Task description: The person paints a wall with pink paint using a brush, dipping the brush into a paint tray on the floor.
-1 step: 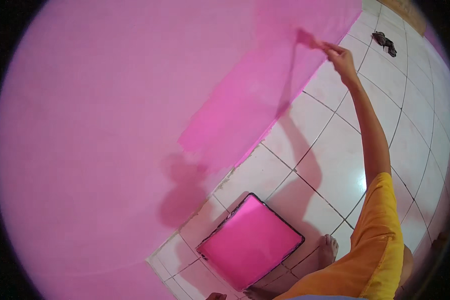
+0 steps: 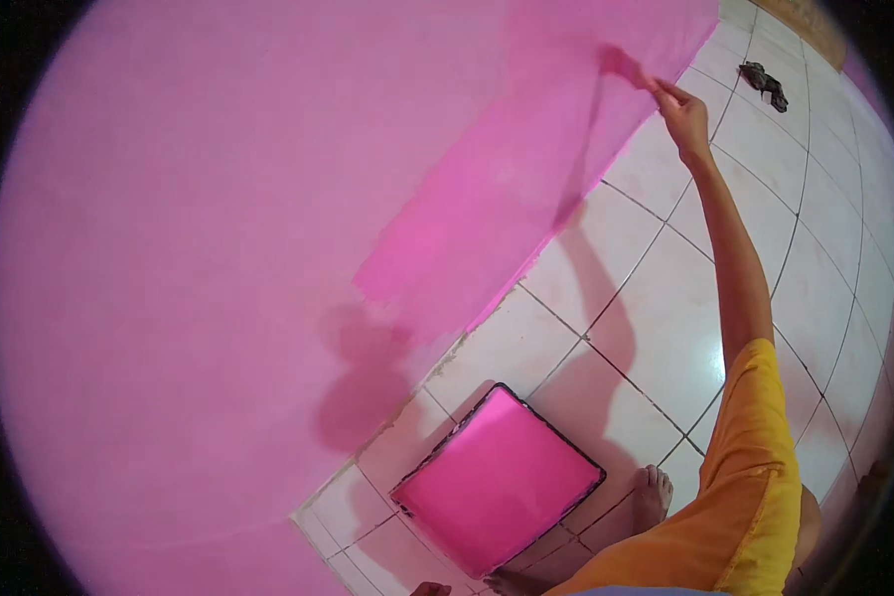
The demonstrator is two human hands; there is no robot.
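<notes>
With its arm stretched far out, my right hand is closed round the handle of a paintbrush. The brush head lies against the pink wall, a little above where wall meets floor. Around and below it spreads a deeper pink painted band, which follows the wall's foot. At the bottom edge of the picture only a sliver of my left hand shows, beside the near corner of a square black-rimmed tray that holds bright pink paint. Its fingers are mostly out of the picture.
White floor tiles with dark joints run along the wall. A crumpled dark rag or bag lies on them at the far right. My bare foot stands just right of the tray. Shadows of my head and arm fall on wall and floor.
My right hand and the brush have shifted slightly to the right, the brush head a little farther up the wall. The tray and left hand stay put.
</notes>
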